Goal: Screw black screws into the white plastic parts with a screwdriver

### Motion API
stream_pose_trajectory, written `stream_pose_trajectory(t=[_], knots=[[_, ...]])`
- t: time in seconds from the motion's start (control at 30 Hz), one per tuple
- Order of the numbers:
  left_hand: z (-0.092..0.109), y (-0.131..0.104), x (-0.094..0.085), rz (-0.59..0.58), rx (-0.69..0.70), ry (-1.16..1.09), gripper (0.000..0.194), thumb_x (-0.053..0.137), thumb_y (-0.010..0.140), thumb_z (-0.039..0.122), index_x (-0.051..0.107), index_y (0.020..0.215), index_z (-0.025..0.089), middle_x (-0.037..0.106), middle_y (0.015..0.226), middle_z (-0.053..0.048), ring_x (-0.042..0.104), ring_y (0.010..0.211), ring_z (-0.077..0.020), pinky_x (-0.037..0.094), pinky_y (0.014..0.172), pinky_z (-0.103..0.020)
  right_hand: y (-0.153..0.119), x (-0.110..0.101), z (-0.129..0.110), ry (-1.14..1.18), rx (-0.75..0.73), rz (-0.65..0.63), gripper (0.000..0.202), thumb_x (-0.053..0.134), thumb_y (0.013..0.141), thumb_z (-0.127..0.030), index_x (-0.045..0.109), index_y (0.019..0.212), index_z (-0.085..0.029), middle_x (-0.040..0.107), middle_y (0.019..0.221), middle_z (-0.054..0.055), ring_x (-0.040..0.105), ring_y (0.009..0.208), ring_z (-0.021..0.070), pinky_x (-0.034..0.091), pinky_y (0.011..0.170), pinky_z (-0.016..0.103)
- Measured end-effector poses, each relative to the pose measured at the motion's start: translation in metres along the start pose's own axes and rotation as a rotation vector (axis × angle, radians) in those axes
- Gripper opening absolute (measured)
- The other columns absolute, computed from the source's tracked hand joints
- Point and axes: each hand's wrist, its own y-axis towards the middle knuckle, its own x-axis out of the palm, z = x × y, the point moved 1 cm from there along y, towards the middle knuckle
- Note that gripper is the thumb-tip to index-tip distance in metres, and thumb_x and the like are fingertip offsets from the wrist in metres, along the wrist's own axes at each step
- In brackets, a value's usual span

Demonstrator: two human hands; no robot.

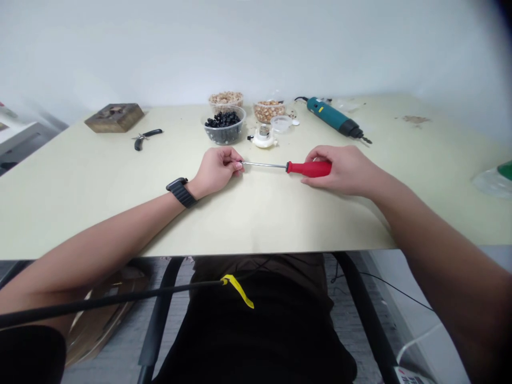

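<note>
My right hand (334,169) holds the red handle of a screwdriver (310,169), its metal shaft pointing left. At the shaft's tip, my left hand (219,169) pinches a small dark piece between thumb and fingers; the piece is too small to make out clearly. Both hands are above the pale table (264,224). Just behind them sits a white round part (264,141) with a metal piece on top. A clear bowl of black beads (224,125) stands behind my left hand.
Two tubs of tan pieces (226,98) (269,111) stand at the back, near a clear lid (281,124). A teal rotary tool (330,116) lies back right. Pliers (144,137) and a wooden block (114,118) are at left. A yellow-tied cable (192,286) crosses below the table edge.
</note>
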Motion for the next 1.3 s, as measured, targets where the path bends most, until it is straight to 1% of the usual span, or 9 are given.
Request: stream_pose_trajectory(t=[0.2,0.37,0.57,0.73,0.87,0.97,1.07,1.2,1.3], knots=[[0.005,-0.002,0.004,-0.032,-0.012,-0.007,0.027,0.072,0.086,-0.009,0.073,0.078,0.017,0.081,0.074,-0.003,0.074,0.066,-0.0140,0.059,0.067,-0.026,0.002,0.000,0.008,-0.019,-0.152,0.024,0.045,0.081,0.088,-0.069,0.083,0.111,-0.030,0.084,0.116,0.012,0.077,0.104,0.0395,0.058,0.092,0.051],[0.002,-0.001,0.004,-0.035,-0.009,0.026,0.027,0.074,0.088,-0.009,0.073,0.080,0.017,0.081,0.074,-0.003,0.075,0.066,-0.0144,0.059,0.067,-0.027,0.002,0.002,0.012,-0.005,-0.028,0.056,0.055,0.089,0.083,-0.076,0.079,0.113,-0.031,0.084,0.107,0.010,0.075,0.091,0.0366,0.055,0.080,0.047],[0.000,-0.001,0.002,-0.039,-0.012,0.012,0.027,0.074,0.089,-0.008,0.072,0.081,0.017,0.082,0.076,-0.004,0.076,0.068,-0.0150,0.059,0.067,-0.027,0.003,-0.001,0.012,-0.006,-0.148,0.057,0.051,0.080,0.088,-0.075,0.081,0.111,-0.030,0.085,0.117,0.013,0.076,0.102,0.0395,0.058,0.090,0.052],[0.000,-0.001,0.002,-0.034,0.011,0.016,0.027,0.074,0.089,-0.008,0.072,0.081,0.017,0.081,0.076,-0.003,0.074,0.067,-0.0144,0.059,0.068,-0.027,0.003,0.001,0.012,-0.002,-0.008,0.034,0.061,0.089,0.080,-0.080,0.080,0.114,-0.031,0.083,0.101,0.009,0.073,0.087,0.0349,0.054,0.077,0.047],[-0.001,-0.001,0.001,-0.038,0.006,0.015,0.024,0.077,0.088,-0.005,0.073,0.081,0.018,0.081,0.076,-0.004,0.075,0.069,-0.0160,0.060,0.070,-0.029,-0.001,-0.006,0.008,-0.006,-0.056,-0.007,0.055,0.080,0.090,-0.082,0.083,0.110,-0.030,0.085,0.105,0.011,0.075,0.093,0.0365,0.054,0.078,0.047],[-0.001,0.000,0.000,-0.043,0.003,0.019,0.022,0.081,0.087,-0.003,0.073,0.082,0.017,0.082,0.078,-0.006,0.076,0.070,-0.0175,0.062,0.071,-0.031,-0.002,-0.005,0.010,0.000,-0.088,0.008,0.057,0.085,0.087,-0.079,0.082,0.120,-0.032,0.087,0.112,0.009,0.075,0.090,0.0347,0.055,0.078,0.047],[0.000,0.000,0.000,-0.035,0.004,0.023,0.022,0.082,0.086,-0.002,0.072,0.082,0.018,0.082,0.078,-0.006,0.076,0.071,-0.0175,0.062,0.071,-0.031,-0.001,-0.001,0.011,-0.011,-0.052,-0.002,0.059,0.088,0.085,-0.077,0.079,0.123,-0.033,0.085,0.103,0.006,0.073,0.083,0.0331,0.054,0.075,0.046],[0.001,-0.001,0.000,-0.025,-0.002,0.025,0.021,0.081,0.086,0.000,0.072,0.081,0.018,0.081,0.076,-0.004,0.075,0.070,-0.0175,0.063,0.071,-0.031,-0.001,-0.003,0.008,0.004,-0.046,-0.070,0.053,0.081,0.090,-0.077,0.083,0.115,-0.030,0.085,0.105,0.009,0.076,0.091,0.0364,0.056,0.079,0.047],[0.001,-0.001,0.001,-0.034,0.000,0.020,0.021,0.078,0.085,-0.001,0.072,0.081,0.018,0.081,0.076,-0.004,0.075,0.070,-0.0172,0.062,0.071,-0.031,0.000,-0.004,0.007,0.004,-0.093,-0.036,0.050,0.081,0.087,-0.074,0.082,0.112,-0.030,0.086,0.115,0.010,0.077,0.100,0.0377,0.057,0.085,0.048]])
